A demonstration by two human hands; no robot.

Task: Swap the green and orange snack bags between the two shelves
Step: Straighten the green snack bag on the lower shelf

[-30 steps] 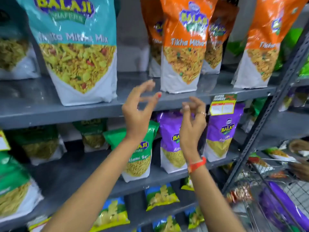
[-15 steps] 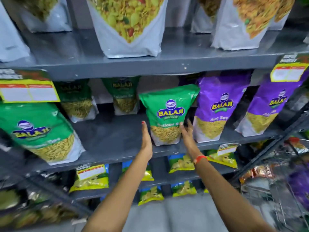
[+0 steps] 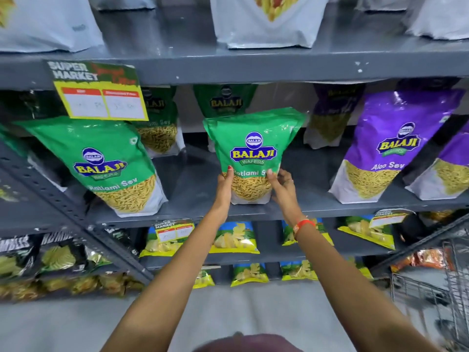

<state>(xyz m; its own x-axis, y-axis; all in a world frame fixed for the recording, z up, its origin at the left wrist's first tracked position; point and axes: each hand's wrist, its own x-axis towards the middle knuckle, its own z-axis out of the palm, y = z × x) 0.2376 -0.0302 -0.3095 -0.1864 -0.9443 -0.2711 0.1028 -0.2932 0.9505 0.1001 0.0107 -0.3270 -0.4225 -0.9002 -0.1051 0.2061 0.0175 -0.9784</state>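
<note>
A green Ratlami Sev snack bag (image 3: 252,148) stands upright on the grey middle shelf (image 3: 317,207). My left hand (image 3: 224,186) grips its lower left side and my right hand (image 3: 283,185) grips its lower right side. A second green bag (image 3: 106,163) leans at the left, and more green bags (image 3: 225,100) stand behind. The orange bags are out of view; only white bag bottoms (image 3: 266,29) show on the upper shelf (image 3: 253,67).
Purple Aloo Sev bags (image 3: 385,151) stand to the right on the same shelf. A yellow price tag (image 3: 101,100) hangs from the upper shelf edge. Yellow chip packets (image 3: 236,237) fill lower shelves. A wire cart (image 3: 431,283) stands at the lower right.
The view dropped from the upper shelf to the middle shelf. Both hands came down from in front of the upper shelf and closed on the sides of the green bag.
</note>
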